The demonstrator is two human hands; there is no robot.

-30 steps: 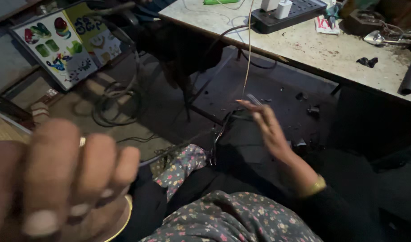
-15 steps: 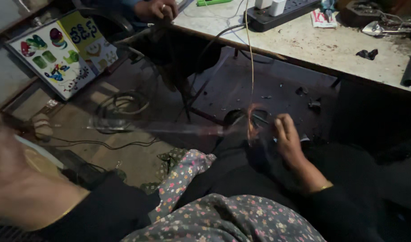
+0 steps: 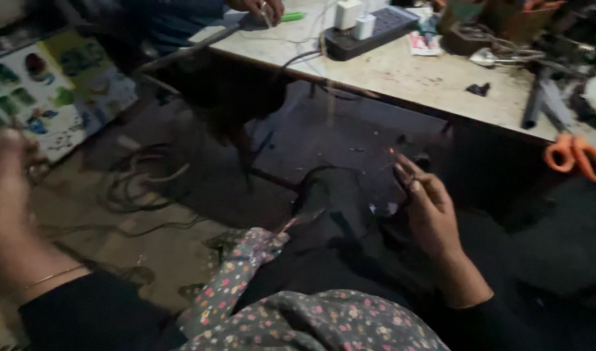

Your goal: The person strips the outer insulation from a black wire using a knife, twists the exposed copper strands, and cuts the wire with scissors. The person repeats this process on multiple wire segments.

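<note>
My right hand [image 3: 428,211] hangs over my dark lap with its fingers curled, pinching a thin coppery wire [image 3: 297,222]. The wire glints as it runs leftwards over my knee. Motion-blurred at the left edge, my left hand [image 3: 12,201] is raised, with a thin bangle on its wrist. What its fingers hold is hidden by the blur. A flowered cloth [image 3: 291,312] covers my lap and knee between the two hands.
A worn table [image 3: 402,71] at the top carries a black power strip [image 3: 376,29] with white plugs, clutter and orange-handled scissors [image 3: 574,156]. Another person's hand [image 3: 259,10] rests at its far end. Coiled cables [image 3: 148,182] and a colourful poster [image 3: 51,91] lie on the floor.
My right hand has drawn back toward my lap and closed its fingers. My left hand has swung out to the far left, and the view has tilted upward toward the table.
</note>
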